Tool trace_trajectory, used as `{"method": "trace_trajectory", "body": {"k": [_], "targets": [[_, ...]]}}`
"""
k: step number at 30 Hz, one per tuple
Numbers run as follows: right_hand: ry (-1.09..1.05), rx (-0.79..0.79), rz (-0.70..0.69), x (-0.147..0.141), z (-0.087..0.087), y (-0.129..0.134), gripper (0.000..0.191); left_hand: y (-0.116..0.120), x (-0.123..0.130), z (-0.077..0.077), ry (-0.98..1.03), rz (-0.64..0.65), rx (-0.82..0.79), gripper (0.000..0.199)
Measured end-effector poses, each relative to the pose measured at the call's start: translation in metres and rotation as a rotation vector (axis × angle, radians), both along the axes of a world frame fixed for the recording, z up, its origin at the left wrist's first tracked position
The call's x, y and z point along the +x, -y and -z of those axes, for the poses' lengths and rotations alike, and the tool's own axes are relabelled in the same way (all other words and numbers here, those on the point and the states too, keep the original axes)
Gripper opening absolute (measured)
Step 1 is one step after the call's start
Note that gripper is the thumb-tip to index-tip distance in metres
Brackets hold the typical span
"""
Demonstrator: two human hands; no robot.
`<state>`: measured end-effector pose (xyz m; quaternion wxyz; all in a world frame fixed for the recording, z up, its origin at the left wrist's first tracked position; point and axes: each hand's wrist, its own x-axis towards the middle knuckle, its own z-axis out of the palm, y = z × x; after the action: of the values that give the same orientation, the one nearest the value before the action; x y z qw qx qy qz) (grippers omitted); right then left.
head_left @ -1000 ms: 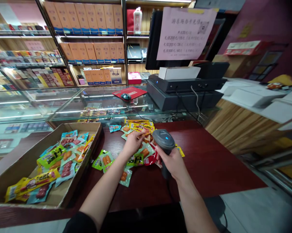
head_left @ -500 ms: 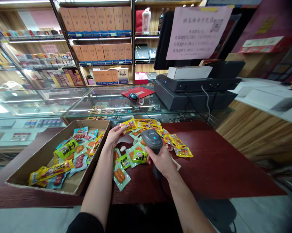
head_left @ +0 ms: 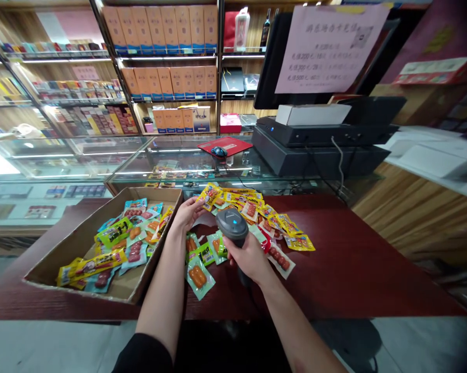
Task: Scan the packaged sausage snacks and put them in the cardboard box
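Observation:
Between the fingers of my left hand (head_left: 189, 213) is a yellow snack packet (head_left: 210, 196), lifted at the far side of the pile. My right hand (head_left: 249, 255) wraps the grip of a black barcode scanner (head_left: 232, 226), its blue light lit and its head toward the yellow packet. Around and under both hands lie small sausage packets: a clear green one with orange sausages (head_left: 199, 278), a clear one with dark red sausages (head_left: 281, 259) and several yellow ones (head_left: 300, 242). The scanner hides part of the pile.
Left of my left arm stands an open cardboard box (head_left: 134, 291) holding more packets. Behind the brown table (head_left: 357, 269) runs a glass display counter (head_left: 151, 160) with a mouse (head_left: 218, 151) on a red pad (head_left: 239, 145). A black monitor (head_left: 270, 67) and cash drawer (head_left: 295, 153) stand at the back right.
My right hand has shifted the scanner slightly left, uncovering packets on its right. My left hand still holds the yellow packet, now tilted more upright. The whole view has swung a little left.

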<state>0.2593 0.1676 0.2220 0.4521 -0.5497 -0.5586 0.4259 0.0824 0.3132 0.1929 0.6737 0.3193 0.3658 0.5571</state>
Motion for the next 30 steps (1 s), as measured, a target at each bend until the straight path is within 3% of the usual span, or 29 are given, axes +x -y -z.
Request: {"method": "trace_trajectory", "body": {"k": [8,12,30], "targets": [[0.018,-0.007,0.003,-0.004,0.001,0.001,0.02,0.001,0.012,0.003,0.054,-0.044,-0.033,0.028],[0.047,0.038,0.01,-0.008,0.001,0.002,0.018,0.003,0.015,0.0,0.062,-0.048,-0.036,0.021],[0.121,0.024,0.02,-0.012,0.005,-0.003,0.019,0.006,0.016,-0.001,-0.076,-0.022,0.031,0.023]]}}
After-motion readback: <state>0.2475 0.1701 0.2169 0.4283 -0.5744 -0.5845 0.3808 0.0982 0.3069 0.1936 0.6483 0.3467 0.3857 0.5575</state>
